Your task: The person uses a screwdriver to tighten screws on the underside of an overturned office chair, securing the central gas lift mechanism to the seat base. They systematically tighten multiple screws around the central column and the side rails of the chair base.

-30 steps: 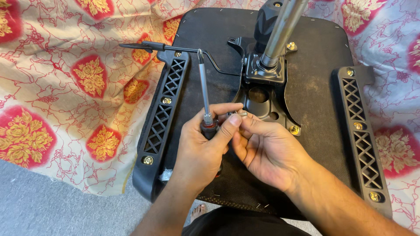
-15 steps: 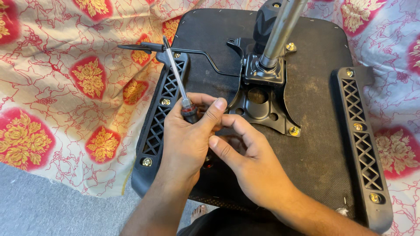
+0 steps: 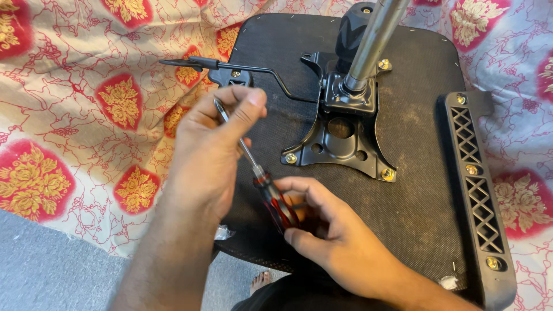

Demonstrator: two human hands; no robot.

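Screwdriver spans both hands: left hand fingers pinch shaft near tip, right hand fingers wrap handle. Risk: tip pokes fingertip, loose pinch.

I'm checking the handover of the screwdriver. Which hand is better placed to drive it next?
Probably the right hand: it wraps the screwdriver by its red and black handle, while the left hand only pinches the metal shaft near the tip, beside the chair's left armrest bracket.
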